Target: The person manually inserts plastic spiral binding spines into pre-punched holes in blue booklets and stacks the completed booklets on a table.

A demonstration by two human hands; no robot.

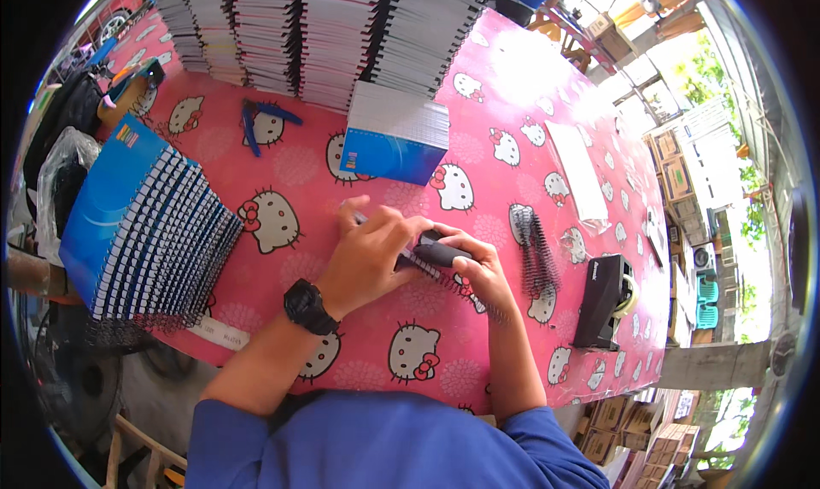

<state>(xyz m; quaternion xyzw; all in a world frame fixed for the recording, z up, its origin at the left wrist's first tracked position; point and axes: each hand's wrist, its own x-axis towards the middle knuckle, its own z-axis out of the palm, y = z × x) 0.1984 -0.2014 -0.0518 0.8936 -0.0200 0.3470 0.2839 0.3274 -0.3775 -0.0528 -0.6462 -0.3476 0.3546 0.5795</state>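
Both of my hands meet over the middle of a pink tablecloth with a cat-face pattern. My left hand, a black watch on its wrist, has bent fingers closed at the left end of a black spiral coil. My right hand is wrapped round a dark, rounded black object just above the coil, whose kind I cannot make out. The coil runs down under the right hand. What lies between the left fingers is mostly hidden. Ahead of the hands sits a block of blue-covered sheets.
Tall stacks of spiral-bound notebooks line the back. Overlapping blue notebooks lie at left, and blue-handled pliers behind. On the right are loose black coils, a black tape dispenser and a white strip.
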